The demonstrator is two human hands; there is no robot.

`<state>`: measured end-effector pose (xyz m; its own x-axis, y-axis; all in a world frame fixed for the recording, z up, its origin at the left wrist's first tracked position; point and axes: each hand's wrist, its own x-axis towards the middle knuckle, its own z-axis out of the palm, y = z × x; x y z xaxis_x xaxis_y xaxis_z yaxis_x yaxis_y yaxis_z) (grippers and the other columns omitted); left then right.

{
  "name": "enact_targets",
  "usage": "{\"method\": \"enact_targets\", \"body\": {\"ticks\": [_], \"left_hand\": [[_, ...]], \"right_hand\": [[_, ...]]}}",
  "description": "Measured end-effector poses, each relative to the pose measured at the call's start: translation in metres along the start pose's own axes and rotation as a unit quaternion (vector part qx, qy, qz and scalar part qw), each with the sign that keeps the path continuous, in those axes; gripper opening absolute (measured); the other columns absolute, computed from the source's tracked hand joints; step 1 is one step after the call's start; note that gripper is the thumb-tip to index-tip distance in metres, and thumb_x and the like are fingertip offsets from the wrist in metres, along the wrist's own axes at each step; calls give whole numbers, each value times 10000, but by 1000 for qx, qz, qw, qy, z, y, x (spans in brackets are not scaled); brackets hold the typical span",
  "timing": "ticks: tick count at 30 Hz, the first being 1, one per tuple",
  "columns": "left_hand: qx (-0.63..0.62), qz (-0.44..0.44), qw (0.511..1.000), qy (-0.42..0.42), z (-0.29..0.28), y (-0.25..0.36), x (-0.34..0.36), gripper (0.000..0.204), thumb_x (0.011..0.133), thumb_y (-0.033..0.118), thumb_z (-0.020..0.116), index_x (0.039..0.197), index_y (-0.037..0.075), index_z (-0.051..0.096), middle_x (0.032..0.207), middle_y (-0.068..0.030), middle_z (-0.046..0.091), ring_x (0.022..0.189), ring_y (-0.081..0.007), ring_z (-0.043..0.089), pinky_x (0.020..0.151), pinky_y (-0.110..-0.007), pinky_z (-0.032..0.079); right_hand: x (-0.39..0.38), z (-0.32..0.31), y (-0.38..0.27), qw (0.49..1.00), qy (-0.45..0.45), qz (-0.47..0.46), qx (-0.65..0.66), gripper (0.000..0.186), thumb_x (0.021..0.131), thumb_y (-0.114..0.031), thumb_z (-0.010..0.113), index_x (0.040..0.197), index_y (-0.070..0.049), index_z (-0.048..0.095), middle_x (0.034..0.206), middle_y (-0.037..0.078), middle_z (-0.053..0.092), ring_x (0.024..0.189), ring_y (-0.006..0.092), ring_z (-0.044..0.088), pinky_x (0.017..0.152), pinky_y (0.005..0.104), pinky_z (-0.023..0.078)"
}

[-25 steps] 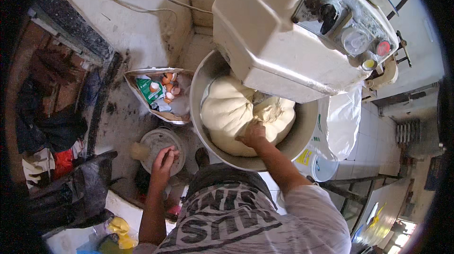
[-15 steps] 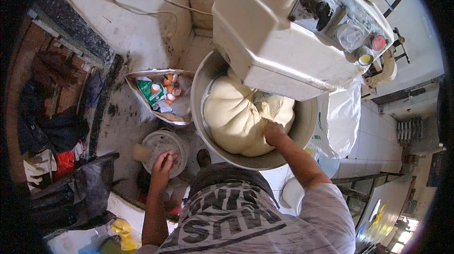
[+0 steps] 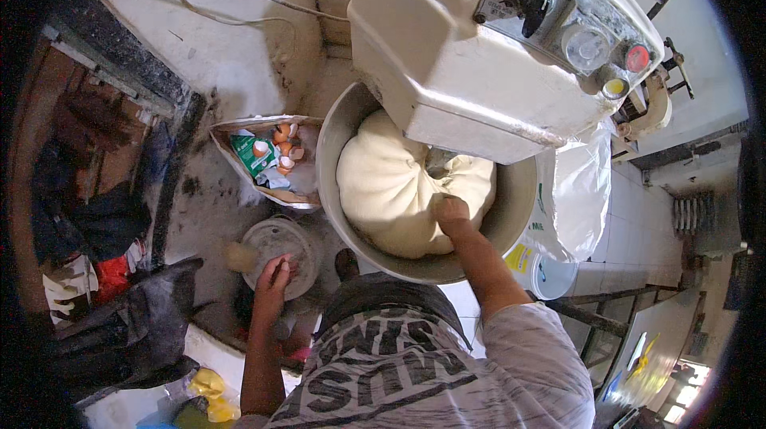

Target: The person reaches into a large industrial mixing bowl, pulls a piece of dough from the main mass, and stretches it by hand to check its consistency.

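Observation:
A large mass of pale, smooth dough [image 3: 387,189] fills much of a metal mixer bowl [image 3: 333,189] and is drawn into deep folds toward its centre. My right hand [image 3: 452,213] is closed on the dough at these folds; its fingertips are partly hidden. Above the bowl stands the cream-coloured mixer [image 3: 447,38], its body covering the far part of the dough. My left hand [image 3: 273,281] hangs off to the left of the bowl, over a dusty round bucket [image 3: 307,249]. Its fingers are loosely curled and slightly apart, and nothing shows in them.
An open sack [image 3: 307,189] with broken eggshells [image 3: 285,150] stands left of the bowl. Shiny white plastic sheeting [image 3: 586,197] lies to its right, above a pale tub [image 3: 554,277]. A knob and buttons sit on the mixer's control panel [image 3: 550,18]. Dark cloth [image 3: 136,341] lies lower left.
My right hand has shifted slightly left and up across the dough, and the folds there look drawn in more. My left hand has hardly moved.

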<state>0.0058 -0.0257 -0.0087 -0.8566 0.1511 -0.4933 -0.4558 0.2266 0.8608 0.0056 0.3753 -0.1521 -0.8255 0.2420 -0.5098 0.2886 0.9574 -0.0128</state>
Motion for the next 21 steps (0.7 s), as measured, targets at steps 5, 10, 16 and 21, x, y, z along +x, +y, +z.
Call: {"method": "enact_targets", "body": {"ticks": [5,10,16,21], "left_hand": [[-24,-30,999,-9,-6,-18,6,308,930,227,467,1156,23,513,1031,-107,601,961,-187,579,853,-298,436],[-34,-39,999,7,-11,-28,4,322,929,243,471,1160,22,509,1031,-112,605,952,-189,580,840,-302,441],[-32,-30,999,-1,-9,-24,5,323,929,252,476,1162,31,509,1031,-97,608,914,-177,576,818,-295,435],[-31,-50,998,16,-10,-27,2,313,926,236,476,1157,28,514,1027,-82,609,919,-175,570,805,-281,435]], "right_hand": [[-41,-12,39,995,38,-45,-78,249,842,-247,491,895,-57,644,944,155,627,886,270,615,766,383,492],[-65,-80,-11,999,10,-40,-22,415,816,-396,550,1002,-27,590,1009,176,612,924,307,601,801,409,475],[-7,14,-64,998,34,10,48,625,768,-442,583,1120,69,517,1058,223,588,965,278,599,828,366,479],[3,9,-36,1000,-10,-19,-5,260,839,-180,451,934,-41,649,1041,136,619,930,240,621,779,351,504]]}}
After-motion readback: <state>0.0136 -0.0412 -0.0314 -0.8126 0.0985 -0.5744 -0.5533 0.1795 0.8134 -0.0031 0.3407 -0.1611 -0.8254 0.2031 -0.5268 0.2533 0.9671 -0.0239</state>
